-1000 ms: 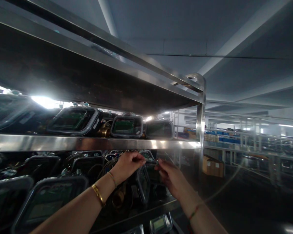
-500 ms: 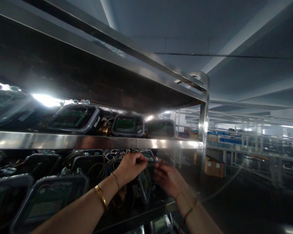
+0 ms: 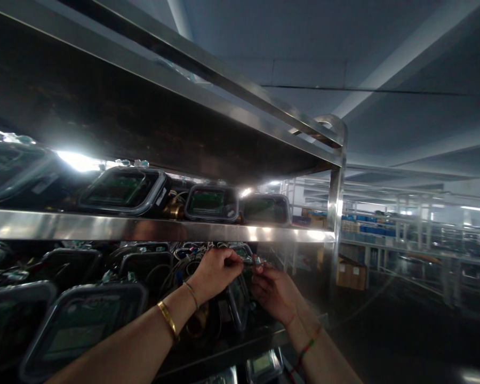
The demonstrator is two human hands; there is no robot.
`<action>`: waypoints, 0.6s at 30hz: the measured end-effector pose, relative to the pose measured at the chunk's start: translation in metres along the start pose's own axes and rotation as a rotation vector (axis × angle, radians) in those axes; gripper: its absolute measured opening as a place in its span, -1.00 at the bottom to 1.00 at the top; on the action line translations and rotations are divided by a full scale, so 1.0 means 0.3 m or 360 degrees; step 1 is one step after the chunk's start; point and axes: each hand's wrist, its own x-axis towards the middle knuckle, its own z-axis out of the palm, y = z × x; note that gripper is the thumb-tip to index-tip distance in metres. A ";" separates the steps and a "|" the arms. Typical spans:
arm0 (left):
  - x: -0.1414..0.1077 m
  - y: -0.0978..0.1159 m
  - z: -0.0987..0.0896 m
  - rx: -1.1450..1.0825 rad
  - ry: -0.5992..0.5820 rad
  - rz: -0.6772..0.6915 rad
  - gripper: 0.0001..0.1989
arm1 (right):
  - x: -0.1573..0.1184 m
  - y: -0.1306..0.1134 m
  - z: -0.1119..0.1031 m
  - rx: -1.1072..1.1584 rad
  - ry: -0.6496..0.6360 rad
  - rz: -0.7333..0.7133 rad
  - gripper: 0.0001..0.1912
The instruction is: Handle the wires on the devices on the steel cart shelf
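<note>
My left hand [image 3: 220,271] is closed in a pinch under the edge of the middle shelf. Whatever sits between its fingertips is too small to make out. Just to its right, my right hand [image 3: 275,292] pinches a small shiny piece [image 3: 257,261] between thumb and forefinger. Below and between both hands, a meter-like unit with a clear cover [image 3: 237,304] stands tilted on its side. Near it shows a brass fitting [image 3: 197,322], partly hidden by my left forearm. Thin cables [image 3: 180,256] run in a tangle behind my left hand.
The metal cart has a middle shelf edge [image 3: 152,230] above my hands and an upright post [image 3: 336,202] on the right. More covered units [image 3: 212,204] fill the middle shelf, and others [image 3: 88,320] stand lower left. A cardboard box [image 3: 351,273] sits beyond.
My hands have barely moved. The small shiny piece in my right fingers now points more upright, and the fingertips of both hands sit slightly differently. The view has shifted a little.
</note>
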 end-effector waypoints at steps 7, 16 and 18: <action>-0.003 -0.003 0.003 -0.0001 -0.0004 0.0004 -0.85 | 0.005 0.001 -0.010 -0.0006 -0.0029 0.0002 -0.67; -0.004 -0.006 0.000 0.0004 0.0000 -0.0024 -0.83 | 0.001 0.002 -0.011 -0.0042 -0.0021 0.0008 -0.70; -0.004 -0.007 0.000 -0.0008 0.0001 -0.0024 -0.83 | 0.001 0.002 -0.011 -0.0027 -0.0010 0.0013 -0.67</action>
